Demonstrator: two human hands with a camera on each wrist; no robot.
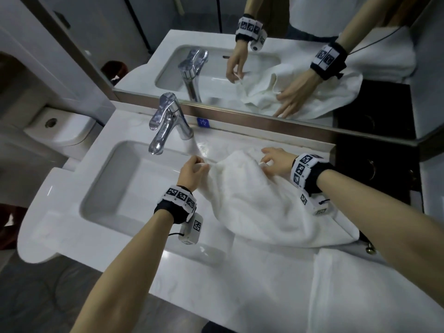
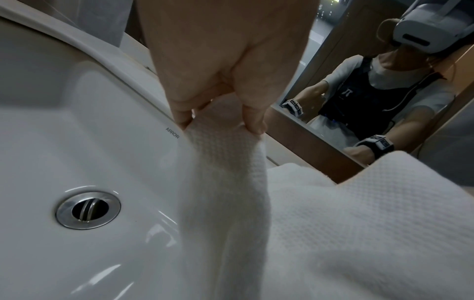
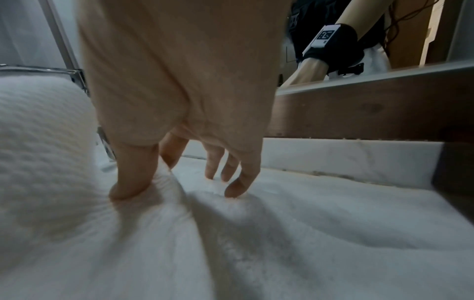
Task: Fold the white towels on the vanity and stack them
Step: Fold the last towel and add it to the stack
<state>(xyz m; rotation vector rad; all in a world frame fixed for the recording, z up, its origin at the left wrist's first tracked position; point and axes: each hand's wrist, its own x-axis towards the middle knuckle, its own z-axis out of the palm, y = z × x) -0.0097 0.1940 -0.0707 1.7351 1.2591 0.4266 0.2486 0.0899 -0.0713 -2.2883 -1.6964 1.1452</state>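
A crumpled white towel point(image 1: 264, 203) lies on the vanity to the right of the sink, with its left corner drawn out over the basin edge. My left hand point(image 1: 193, 168) pinches that corner between thumb and fingers point(image 2: 254, 125); the towel point(image 2: 231, 172) hangs down from the pinch. At the towel's far edge, by the backsplash, my right hand point(image 1: 271, 159) has a fold of the towel point(image 3: 256, 243) between thumb point(image 3: 125, 182) and forefinger. Its other fingertips touch the cloth. A folded white towel point(image 1: 374, 289) lies flat at the front right of the vanity.
The sink basin point(image 1: 125, 188) with its drain point(image 2: 88, 210) fills the left of the vanity. The chrome faucet point(image 1: 165, 126) stands behind it. A mirror point(image 1: 312, 32) runs along the back above a steel ledge. A toilet tank point(image 1: 60, 131) sits at left and a black surface point(image 1: 374, 169) at right.
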